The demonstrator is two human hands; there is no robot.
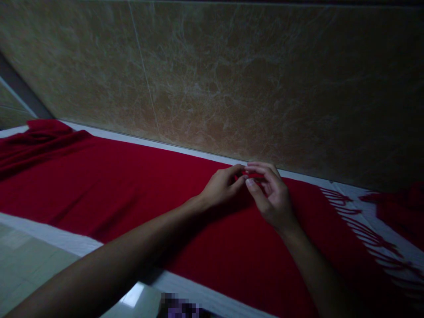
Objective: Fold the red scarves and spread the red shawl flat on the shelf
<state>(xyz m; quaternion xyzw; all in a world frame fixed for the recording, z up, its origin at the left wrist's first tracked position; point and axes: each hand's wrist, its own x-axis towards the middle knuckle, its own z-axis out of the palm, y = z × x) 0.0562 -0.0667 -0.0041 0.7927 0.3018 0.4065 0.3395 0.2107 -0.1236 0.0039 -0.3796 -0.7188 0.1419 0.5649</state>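
A long red scarf (109, 185) with a fringed right end is spread over a white surface. My left hand (220, 185) is just over it near the back edge, its thumb and fingers curled in a near-pinch. Anything between those fingertips is too small to make out. Facing it from the right, my right hand (273, 192) has curved fingers, with the thumb apart from them and nothing visible in its grasp. The fingertips of both hands almost meet. Knotted tassels (367, 234) lie to the right of my right hand.
Behind the white surface (195, 282) rises a brown marbled wall (212, 84). Bunched red cloth (49, 132) lies at the far left, and another red cloth (402, 212) at the right. Pale floor tiles (26, 265) show at lower left.
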